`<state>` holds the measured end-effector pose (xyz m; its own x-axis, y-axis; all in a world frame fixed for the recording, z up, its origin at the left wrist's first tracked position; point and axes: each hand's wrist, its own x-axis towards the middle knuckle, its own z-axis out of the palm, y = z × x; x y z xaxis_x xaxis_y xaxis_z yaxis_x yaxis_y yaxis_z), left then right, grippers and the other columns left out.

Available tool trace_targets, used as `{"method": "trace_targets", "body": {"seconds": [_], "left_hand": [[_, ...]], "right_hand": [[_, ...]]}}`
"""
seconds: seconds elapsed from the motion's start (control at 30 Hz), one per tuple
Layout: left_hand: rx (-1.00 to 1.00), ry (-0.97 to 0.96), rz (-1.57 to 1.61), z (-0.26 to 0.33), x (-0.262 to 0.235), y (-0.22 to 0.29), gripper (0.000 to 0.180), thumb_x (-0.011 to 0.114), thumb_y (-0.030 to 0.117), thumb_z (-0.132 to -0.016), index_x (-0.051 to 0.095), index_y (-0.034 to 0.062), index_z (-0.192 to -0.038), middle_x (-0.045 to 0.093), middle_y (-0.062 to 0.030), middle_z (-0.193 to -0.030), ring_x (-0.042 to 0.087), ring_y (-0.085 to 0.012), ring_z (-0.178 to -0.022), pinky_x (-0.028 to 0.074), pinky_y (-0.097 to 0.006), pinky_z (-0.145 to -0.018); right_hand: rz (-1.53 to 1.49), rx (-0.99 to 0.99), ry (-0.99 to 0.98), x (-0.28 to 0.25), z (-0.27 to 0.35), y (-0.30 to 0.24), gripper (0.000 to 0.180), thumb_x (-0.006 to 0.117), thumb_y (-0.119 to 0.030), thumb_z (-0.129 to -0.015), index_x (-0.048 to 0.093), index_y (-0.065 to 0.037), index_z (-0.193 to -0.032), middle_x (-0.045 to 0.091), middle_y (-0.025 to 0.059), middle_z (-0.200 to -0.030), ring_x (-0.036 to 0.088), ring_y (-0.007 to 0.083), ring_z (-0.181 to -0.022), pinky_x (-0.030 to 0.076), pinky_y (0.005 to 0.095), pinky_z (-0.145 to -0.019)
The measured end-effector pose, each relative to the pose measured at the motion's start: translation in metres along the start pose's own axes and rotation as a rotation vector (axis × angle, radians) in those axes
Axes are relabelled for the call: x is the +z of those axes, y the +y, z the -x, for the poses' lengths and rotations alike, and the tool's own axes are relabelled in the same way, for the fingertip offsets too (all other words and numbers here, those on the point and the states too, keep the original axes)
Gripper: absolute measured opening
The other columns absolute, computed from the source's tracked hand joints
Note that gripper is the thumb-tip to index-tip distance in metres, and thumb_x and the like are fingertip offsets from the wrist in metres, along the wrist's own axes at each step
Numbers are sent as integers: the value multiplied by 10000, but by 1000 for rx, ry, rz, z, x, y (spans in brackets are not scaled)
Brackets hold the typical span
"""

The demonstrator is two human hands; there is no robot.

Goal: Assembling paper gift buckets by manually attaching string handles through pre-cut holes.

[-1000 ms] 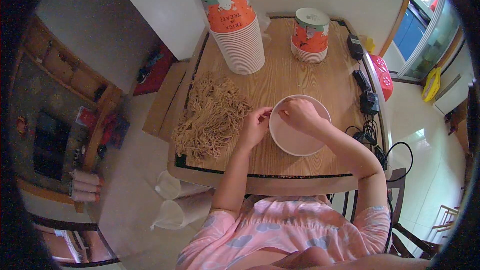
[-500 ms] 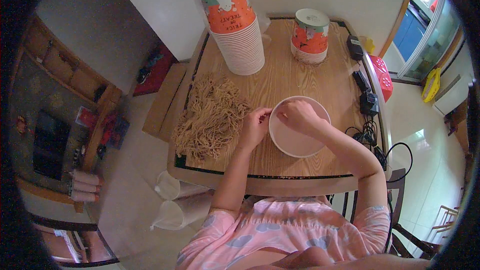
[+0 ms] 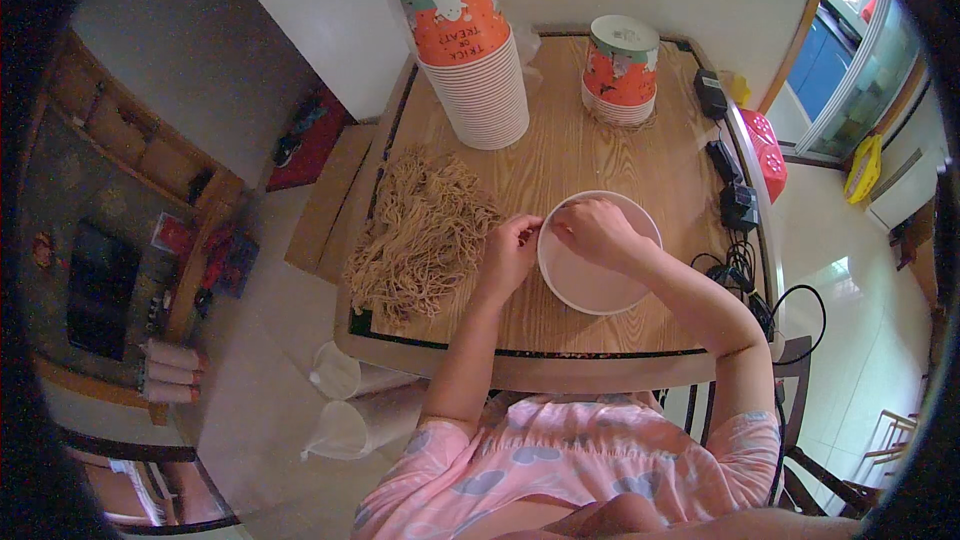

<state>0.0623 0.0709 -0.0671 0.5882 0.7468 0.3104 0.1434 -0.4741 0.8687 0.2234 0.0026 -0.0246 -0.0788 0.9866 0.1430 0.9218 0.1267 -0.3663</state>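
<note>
Both hands (image 3: 510, 252) on bowl (image 3: 600, 280) rim

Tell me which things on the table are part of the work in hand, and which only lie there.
In use:
- bowl, white, under both hands
- left hand, at the bowl's rim
- right hand, inside the bowl
- noodles, heaped beside the left hand

Lying about:
- tall cup stack
- short cup stack
- chargers and cables at the table's right edge
- red case
</note>
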Motion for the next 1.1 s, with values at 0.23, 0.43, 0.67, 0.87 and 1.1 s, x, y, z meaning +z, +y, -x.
{"method": "trace_targets", "body": {"seconds": [0.23,0.43,0.67,0.87,1.1], "left_hand": [[-105,5,15,-3,-1,-3,96,551,11,-828,609,-11,-901,640,-106,-765,616,-168,-679,482,-277,-620],[-270,-80,374,-6,3,-8,69,525,27,-869,587,1,-885,618,-36,-778,584,-110,-679,476,-246,-609],[-666,-272,544,3,-6,16,144,466,159,-909,544,93,-1010,589,-11,-798,557,-102,-625,417,-228,-458],[-792,-128,875,16,11,1,115,502,213,-906,519,108,-950,466,19,-622,444,-71,-476,344,-218,-380],[-613,-156,850,6,14,15,105,519,212,-897,509,108,-911,406,54,-586,359,-37,-460,273,-201,-394]], "right_hand": [[-143,79,-151,-36,15,-33,186,532,-233,-807,660,-101,-838,641,136,-793,619,329,-724,501,429,-645],[39,-713,-344,-69,48,-111,152,573,-218,-788,641,-135,-896,588,127,-798,593,296,-718,488,388,-671],[43,-138,-161,-68,-7,-40,228,543,-259,-833,599,-68,-945,611,133,-918,594,318,-826,475,406,-711],[15,38,-281,-42,-8,-8,238,554,-297,-835,624,-83,-910,631,126,-857,604,309,-785,467,404,-673],[-68,53,-311,-51,-1,-8,229,570,-288,-833,647,-75,-868,628,134,-767,605,293,-720,466,386,-636]]}}
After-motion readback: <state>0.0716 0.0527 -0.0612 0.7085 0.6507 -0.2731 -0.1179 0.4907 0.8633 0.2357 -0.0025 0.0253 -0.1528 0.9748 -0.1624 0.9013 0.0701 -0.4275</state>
